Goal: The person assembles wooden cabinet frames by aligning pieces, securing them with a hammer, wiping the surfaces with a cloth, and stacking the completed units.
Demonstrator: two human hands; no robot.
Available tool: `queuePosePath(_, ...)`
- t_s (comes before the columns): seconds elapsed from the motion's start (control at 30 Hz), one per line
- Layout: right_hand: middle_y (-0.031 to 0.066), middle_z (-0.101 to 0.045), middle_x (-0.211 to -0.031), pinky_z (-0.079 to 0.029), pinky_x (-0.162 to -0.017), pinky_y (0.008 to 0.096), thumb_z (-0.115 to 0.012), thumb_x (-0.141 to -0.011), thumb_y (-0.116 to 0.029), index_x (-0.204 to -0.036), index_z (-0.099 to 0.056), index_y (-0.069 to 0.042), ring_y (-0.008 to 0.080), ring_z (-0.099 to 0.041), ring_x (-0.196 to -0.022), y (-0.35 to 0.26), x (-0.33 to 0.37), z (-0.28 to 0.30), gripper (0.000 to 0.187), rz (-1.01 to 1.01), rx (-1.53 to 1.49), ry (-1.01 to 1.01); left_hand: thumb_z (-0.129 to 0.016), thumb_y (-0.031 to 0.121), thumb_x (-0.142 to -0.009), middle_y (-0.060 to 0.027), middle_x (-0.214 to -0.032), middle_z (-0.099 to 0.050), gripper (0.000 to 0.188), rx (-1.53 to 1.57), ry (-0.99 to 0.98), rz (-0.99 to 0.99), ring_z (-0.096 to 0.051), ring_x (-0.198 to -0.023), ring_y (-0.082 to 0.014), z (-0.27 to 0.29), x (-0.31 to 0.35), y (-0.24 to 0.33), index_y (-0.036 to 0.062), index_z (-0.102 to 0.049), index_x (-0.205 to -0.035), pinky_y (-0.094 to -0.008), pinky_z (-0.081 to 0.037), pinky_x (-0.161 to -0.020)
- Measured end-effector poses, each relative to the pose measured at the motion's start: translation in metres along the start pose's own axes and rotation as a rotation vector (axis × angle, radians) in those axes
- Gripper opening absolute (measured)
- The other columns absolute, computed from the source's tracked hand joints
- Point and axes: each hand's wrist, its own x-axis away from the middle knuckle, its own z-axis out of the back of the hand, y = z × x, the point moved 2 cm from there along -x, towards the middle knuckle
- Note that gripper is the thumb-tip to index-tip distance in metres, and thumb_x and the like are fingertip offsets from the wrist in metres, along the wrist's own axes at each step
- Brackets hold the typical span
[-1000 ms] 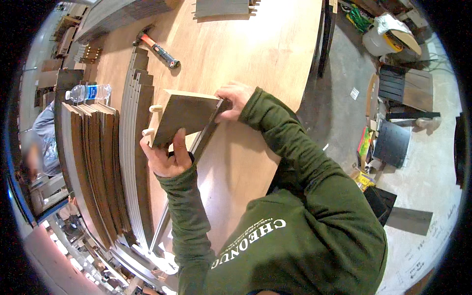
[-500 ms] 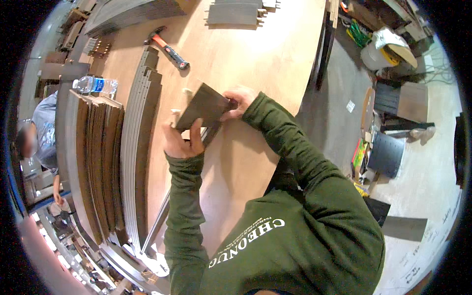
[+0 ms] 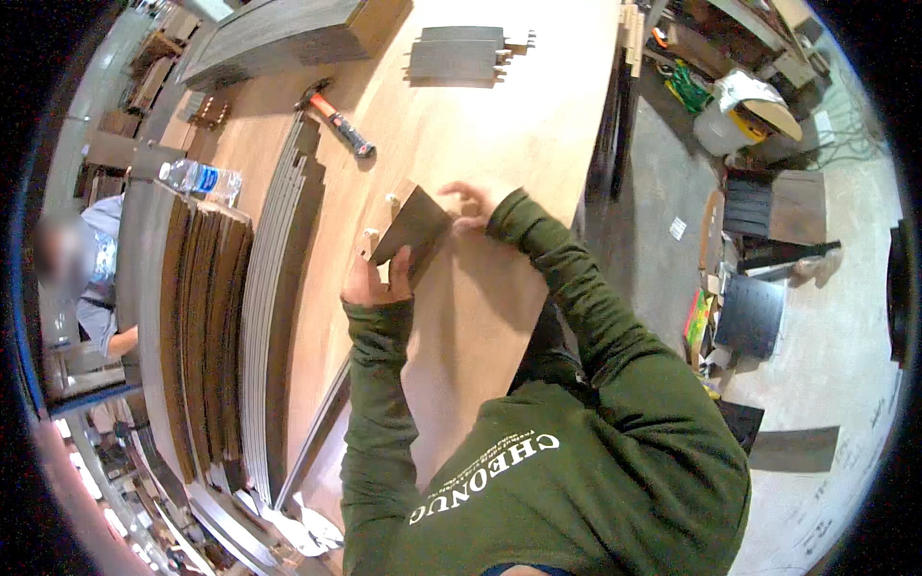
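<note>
A small dark grey wooden board (image 3: 411, 228) is tilted above the table, with pale dowels (image 3: 373, 234) sticking out of its left edge. My left hand (image 3: 378, 280) is closed on its lower left part, thumb on the face. Just off the board's right corner, my right hand (image 3: 473, 207) has its index finger stretched out and the others loosely bent apart; nothing clear shows in it. Under my left forearm a long narrow strip (image 3: 322, 422) lies on the table. A hammer (image 3: 338, 121) with an orange and black handle lies beyond the board.
Stacks of long dark boards (image 3: 274, 317) and brown-edged panels (image 3: 206, 326) line the left side, with a water bottle (image 3: 200, 179) behind. Small doweled boards (image 3: 456, 56) lie at the table's (image 3: 461, 125) far side. A person (image 3: 99, 250) is beyond the left stacks.
My right hand has let go of the board's right edge and its fingers have spread. The board stays in my left hand. The view has shifted slightly.
</note>
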Motion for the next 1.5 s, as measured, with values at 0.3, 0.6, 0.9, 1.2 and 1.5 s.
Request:
queuePosePath(0.3,0.0027,-0.062,-0.083,-0.043,-0.075,0.036,-0.071,-0.066,-0.031,-0.094,-0.061,-0.016,0.0224,-0.056,-0.079,-0.056,0.001,0.015,0.033,0.215,0.302,0.241,-0.065,0.006,-0.072,-0.0145,-0.093,-0.061,0.034,0.579,0.222,0.311,-0.058,-0.083,-0.0209,0.049,-0.037,0.04,-0.0058,-0.056,-0.103,-0.0296,-0.048,-0.072)
queuePosePath(0.6,0.0072,-0.061,-0.085,-0.048,-0.068,0.0308,-0.067,-0.071,-0.022,-0.1,-0.059,-0.014,0.019,-0.06,-0.078,-0.051,0.043,0.038,0.032,-0.051,0.022,0.531,-0.067,0.016,-0.073,-0.01,-0.08,-0.064,0.021,0.046,0.021,0.126,-0.062,-0.068,-0.0213,-0.011,-0.01,0.005,0.0041,-0.062,-0.09,-0.0314,-0.048,-0.059)
queuePosePath(0.9,0.0078,-0.061,-0.078,-0.048,-0.065,0.034,-0.057,-0.076,-0.026,-0.086,-0.061,-0.012,0.024,-0.06,-0.072,-0.014,0.078,0.007,0.018,-0.214,0.17,0.556,-0.071,0.013,-0.071,-0.0117,-0.091,-0.064,0.034,0.312,0.103,0.137,-0.06,-0.075,-0.0173,0.032,-0.045,0.003,-0.0023,-0.059,-0.099,-0.0287,-0.049,-0.069)
queuePosePath(1.2,0.0052,-0.063,-0.083,-0.047,-0.068,0.0243,-0.066,-0.073,-0.025,-0.092,-0.061,-0.005,0.0139,-0.06,-0.076,-0.011,0.069,0.021,0.028,-0.302,-0.275,0.666,-0.065,0.017,-0.075,-0.0135,-0.093,-0.062,0.032,0.205,-0.126,0.198,-0.061,-0.084,-0.0254,-0.054,-0.018,-0.02,0.0036,-0.057,-0.103,-0.034,-0.048,-0.073)
queuePosePath(1.5,0.0119,-0.044,-0.111,-0.037,-0.089,0.0366,-0.08,-0.052,-0.037,-0.128,-0.024,0.0,0.0234,-0.045,-0.101,-0.113,-0.016,0.002,0.102,0.352,-0.09,0.744,-0.066,0.051,-0.066,-0.0195,-0.112,-0.051,0.072,-0.207,-0.432,0.237,-0.049,-0.103,-0.0346,0.004,0.061,-0.069,0.0081,-0.045,-0.12,-0.0424,-0.038,-0.09)
